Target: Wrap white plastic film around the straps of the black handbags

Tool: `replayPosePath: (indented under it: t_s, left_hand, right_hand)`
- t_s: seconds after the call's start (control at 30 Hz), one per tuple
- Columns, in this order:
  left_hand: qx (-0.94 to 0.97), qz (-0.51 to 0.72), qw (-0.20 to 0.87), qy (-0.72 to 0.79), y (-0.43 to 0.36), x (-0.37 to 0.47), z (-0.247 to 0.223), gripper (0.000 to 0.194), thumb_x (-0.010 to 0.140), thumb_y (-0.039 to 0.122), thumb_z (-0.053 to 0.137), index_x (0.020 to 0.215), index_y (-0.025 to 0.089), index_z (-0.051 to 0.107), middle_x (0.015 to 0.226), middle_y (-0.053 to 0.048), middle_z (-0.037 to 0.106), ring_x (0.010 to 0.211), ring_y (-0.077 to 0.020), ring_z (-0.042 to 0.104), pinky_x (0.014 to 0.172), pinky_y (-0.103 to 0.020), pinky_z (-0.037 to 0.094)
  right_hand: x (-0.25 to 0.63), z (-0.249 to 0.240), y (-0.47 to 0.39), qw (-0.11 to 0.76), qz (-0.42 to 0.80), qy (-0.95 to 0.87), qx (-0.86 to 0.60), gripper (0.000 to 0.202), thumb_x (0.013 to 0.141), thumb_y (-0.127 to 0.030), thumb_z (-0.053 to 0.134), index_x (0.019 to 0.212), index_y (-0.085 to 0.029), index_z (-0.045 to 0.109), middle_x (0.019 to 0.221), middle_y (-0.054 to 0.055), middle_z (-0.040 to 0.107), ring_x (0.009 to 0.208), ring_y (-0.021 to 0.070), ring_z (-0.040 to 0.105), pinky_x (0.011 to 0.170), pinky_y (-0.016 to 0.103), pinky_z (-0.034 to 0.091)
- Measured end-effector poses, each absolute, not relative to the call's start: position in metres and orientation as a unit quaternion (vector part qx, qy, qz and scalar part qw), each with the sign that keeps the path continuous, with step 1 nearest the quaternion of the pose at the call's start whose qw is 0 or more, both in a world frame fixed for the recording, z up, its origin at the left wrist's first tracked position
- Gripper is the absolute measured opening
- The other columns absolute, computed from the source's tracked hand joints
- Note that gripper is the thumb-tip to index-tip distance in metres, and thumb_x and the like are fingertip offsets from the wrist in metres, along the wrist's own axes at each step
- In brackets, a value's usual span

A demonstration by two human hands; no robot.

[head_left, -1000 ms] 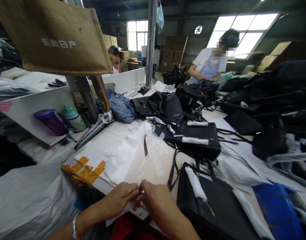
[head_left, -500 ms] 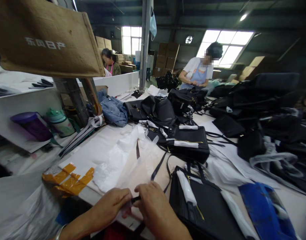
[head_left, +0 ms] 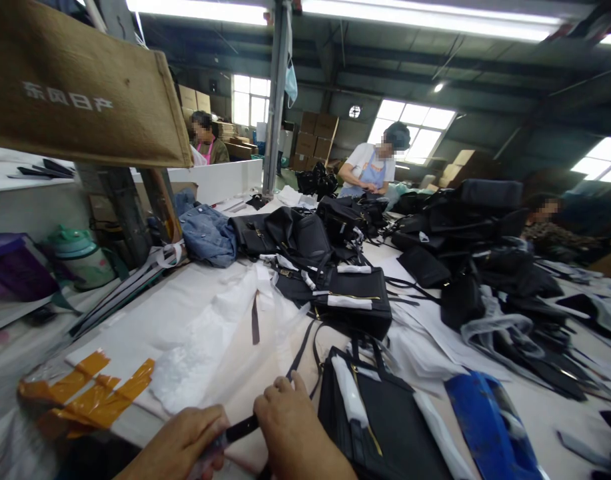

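Observation:
Low in the picture, my left hand is closed around one end of a black strap, with a bit of clear plastic showing under its fingers. My right hand grips the same strap a short way to the right, so a taut piece spans the gap. A narrow black strap runs from beyond my right hand up the table. Just right of that hand lies a black handbag with a gold zipper and white wrapping on its handle parts. Another black bag lies farther back.
Crumpled white wrapping spreads left of centre. Orange tape covers the table's left corner. A blue container stands at right, near heaped black bags. Across the table a person in an apron works. A brown bag hangs upper left.
My view has tilted up and turned right. My hands have moved apart, and a longer piece of the black strap now shows between them.

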State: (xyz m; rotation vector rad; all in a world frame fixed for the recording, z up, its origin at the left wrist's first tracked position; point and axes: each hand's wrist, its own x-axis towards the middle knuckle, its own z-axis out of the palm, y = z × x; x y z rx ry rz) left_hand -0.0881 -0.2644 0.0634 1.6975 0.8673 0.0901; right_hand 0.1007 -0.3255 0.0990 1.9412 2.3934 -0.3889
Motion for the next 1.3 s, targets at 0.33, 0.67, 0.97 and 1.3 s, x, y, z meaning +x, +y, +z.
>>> replayPosePath:
  t_s: [0.33, 0.67, 0.97, 1.3]
  left_hand:
    - [0.745, 0.058, 0.574, 0.334, -0.268, -0.077, 0.070, 0.051, 0.093, 0.057, 0.031, 0.078, 0.019, 0.062, 0.066, -0.002, 0.069, 0.057, -0.0163, 0.064, 0.056, -0.022, 0.045]
    - [0.758, 0.100, 0.536, 0.356, -0.261, -0.080, 0.074, 0.052, 0.096, 0.051, 0.031, 0.068, 0.019, 0.061, 0.057, 0.000, 0.067, 0.055, -0.0143, 0.062, 0.059, -0.021, 0.043]
    - [0.740, 0.082, 0.544, 0.386, -0.251, -0.073, 0.059, 0.051, 0.091, 0.059, 0.034, 0.069, 0.019, 0.057, 0.055, 0.001, 0.066, 0.044, -0.0125, 0.057, 0.047, -0.020, 0.039]
    - [0.744, 0.063, 0.537, 0.392, -0.255, -0.048, 0.062, 0.053, 0.095, 0.054, 0.029, 0.075, 0.018, 0.061, 0.060, -0.001, 0.068, 0.051, -0.0142, 0.063, 0.049, -0.020, 0.042]
  right_hand:
    - [0.094, 0.117, -0.317, 0.020, -0.102, 0.841, 0.532, 0.024, 0.077, -0.031, 0.063, 0.096, -0.016, 0.062, 0.088, 0.008, 0.070, 0.078, 0.0255, 0.066, 0.083, 0.043, 0.047]
    - [0.138, 0.149, -0.290, 0.152, -0.142, 0.831, 0.515, 0.017, 0.076, -0.024, 0.064, 0.091, -0.024, 0.072, 0.080, 0.005, 0.074, 0.077, 0.0226, 0.070, 0.063, 0.027, 0.046]
    - [0.170, 0.132, -0.271, 0.101, -0.330, 0.795, 0.499, 0.025, 0.082, -0.029, 0.062, 0.107, -0.027, 0.068, 0.082, -0.002, 0.073, 0.076, 0.0138, 0.067, 0.057, 0.018, 0.041]
    - [0.167, 0.132, -0.267, 0.055, -0.350, 0.758, 0.548, 0.033, 0.072, -0.048, 0.071, 0.096, -0.025, 0.071, 0.079, 0.000, 0.072, 0.075, 0.0173, 0.063, 0.058, 0.022, 0.037]
